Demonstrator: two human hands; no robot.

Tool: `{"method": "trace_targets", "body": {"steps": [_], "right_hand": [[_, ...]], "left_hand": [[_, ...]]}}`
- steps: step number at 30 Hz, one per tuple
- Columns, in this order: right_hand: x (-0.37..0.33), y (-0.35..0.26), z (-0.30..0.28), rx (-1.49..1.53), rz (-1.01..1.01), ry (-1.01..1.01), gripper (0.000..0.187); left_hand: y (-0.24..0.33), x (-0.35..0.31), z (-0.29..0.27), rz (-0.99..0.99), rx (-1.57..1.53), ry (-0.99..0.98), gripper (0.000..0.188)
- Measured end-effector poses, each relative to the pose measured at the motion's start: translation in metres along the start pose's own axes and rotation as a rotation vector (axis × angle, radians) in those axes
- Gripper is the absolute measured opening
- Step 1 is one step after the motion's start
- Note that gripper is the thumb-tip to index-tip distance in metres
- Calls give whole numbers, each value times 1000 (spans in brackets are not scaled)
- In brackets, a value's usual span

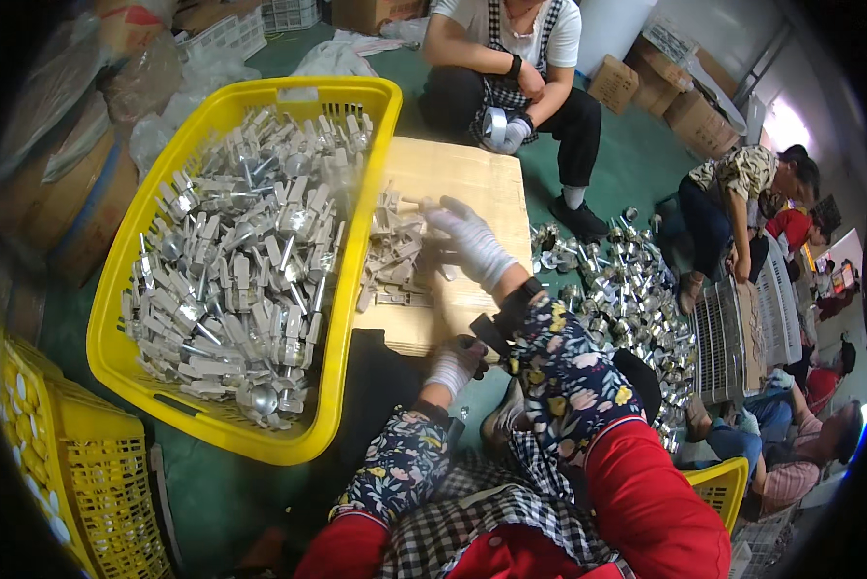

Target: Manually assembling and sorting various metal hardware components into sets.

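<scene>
Loose grey plastic pcs [395, 256] lie heaped on flat cardboard [496, 179], just R of the yellow basket [332, 386]. R hand [474, 241], white glove, is over/beside that heap, fingers stretched toward the basket; blurred, so can't tell if it grips a pc. L hand [458, 367], gloved w/ dark fingertips, is by the cardboard's near edge, R of the basket's near end; fingers look curled, can't tell what, if anything, they hold. Basket is full of jumbled grey-and-metal parts [250, 251], some w/ shiny rods & round ends. Further R of basket, past the cardboard: spread of shiny metal parts [636, 309] on green floor [646, 145]. Beyond basket's far R corner: seated person [511, 87], checked apron, pale ring-shaped roll at one hand. Near L of basket: yellow crate [115, 482] w/ yellow & white items. Well R of basket: white crate [718, 333], more people [742, 198] about it.
</scene>
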State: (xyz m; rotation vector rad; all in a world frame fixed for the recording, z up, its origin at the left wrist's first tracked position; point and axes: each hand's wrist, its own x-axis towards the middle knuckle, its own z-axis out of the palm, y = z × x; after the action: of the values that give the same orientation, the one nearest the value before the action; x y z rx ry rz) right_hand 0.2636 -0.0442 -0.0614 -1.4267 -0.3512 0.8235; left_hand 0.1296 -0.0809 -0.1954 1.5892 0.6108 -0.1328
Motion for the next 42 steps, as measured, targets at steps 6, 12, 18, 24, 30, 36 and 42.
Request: {"method": "trace_targets", "body": {"steps": [6, 12, 18, 24, 30, 36, 42], "right_hand": [[-106, -25, -108, -50, -111, 67, 40], [-317, -51, -227, -185, -137, 543, 37], [-603, 13, -329, 236, -483, 1274, 37], [-693, 170, -371, 25, 540, 1651, 89], [-597, 212, -399, -1020, 1084, 791, 119], [-556, 212, -459, -639, 1188, 706, 102], [-547, 318, -441, -664, 1018, 726, 95]], "left_hand": [[4, 2, -6, 311, 191, -22, 35], [26, -6, -13, -8, -236, -9, 29], [31, -11, 5, 18, -100, 44, 31], [29, -15, -5, -12, -194, -19, 29], [36, -15, -8, -104, -142, 45, 27], [35, -8, -5, -129, -213, 86, 27], [21, -2, -27, -154, -259, 50, 28]]}}
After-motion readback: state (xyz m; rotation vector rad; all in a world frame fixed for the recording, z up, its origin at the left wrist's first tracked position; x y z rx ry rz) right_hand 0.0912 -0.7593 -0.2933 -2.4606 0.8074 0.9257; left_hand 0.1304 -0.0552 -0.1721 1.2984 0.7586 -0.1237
